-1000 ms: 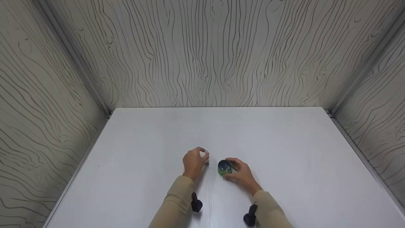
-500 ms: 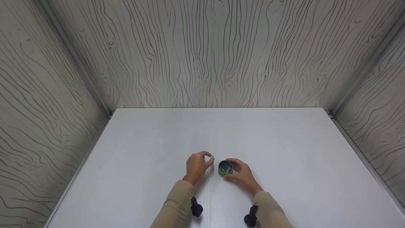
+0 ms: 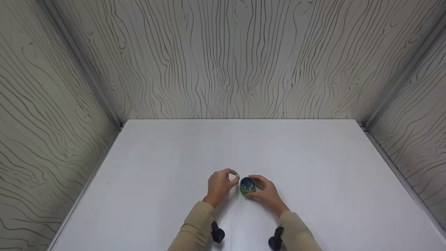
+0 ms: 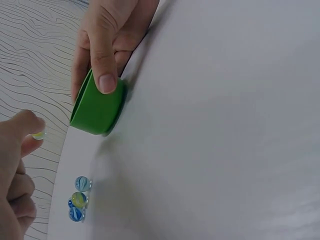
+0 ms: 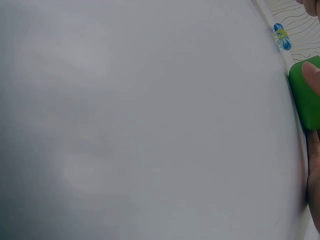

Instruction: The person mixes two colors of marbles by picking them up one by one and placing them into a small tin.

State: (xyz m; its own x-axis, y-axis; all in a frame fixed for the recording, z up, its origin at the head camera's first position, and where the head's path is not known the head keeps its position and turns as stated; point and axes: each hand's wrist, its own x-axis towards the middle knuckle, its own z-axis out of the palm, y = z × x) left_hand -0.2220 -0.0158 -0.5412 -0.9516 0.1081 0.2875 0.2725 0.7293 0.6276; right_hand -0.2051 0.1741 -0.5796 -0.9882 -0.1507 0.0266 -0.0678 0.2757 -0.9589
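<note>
In the head view, my left hand (image 3: 217,184) pinches a small glass marble (image 4: 38,135) between thumb and forefinger. The left wrist view shows this marble as clear with some yellow. Just right of it, my right hand (image 3: 267,193) grips a round green cup (image 4: 95,111) from its right side, thumb on the near wall. The cup stands on the table with its mouth up, and bluish marbles (image 3: 247,184) show inside. The pinched marble is beside the rim, apart from it. Several blue and yellow-green marbles (image 4: 79,200) lie close together on the table near my left hand.
A white tabletop (image 3: 167,150) extends around both hands. Wood-grain patterned panels (image 3: 223,62) rise at the back and sides. A dark wrist-worn piece (image 3: 217,233) hangs by the left sleeve, another (image 3: 275,240) by the right.
My left hand has lifted a marble and moved right and nearer, up to the cup's rim. My right hand keeps its grip on the cup, nearly in the same place.
</note>
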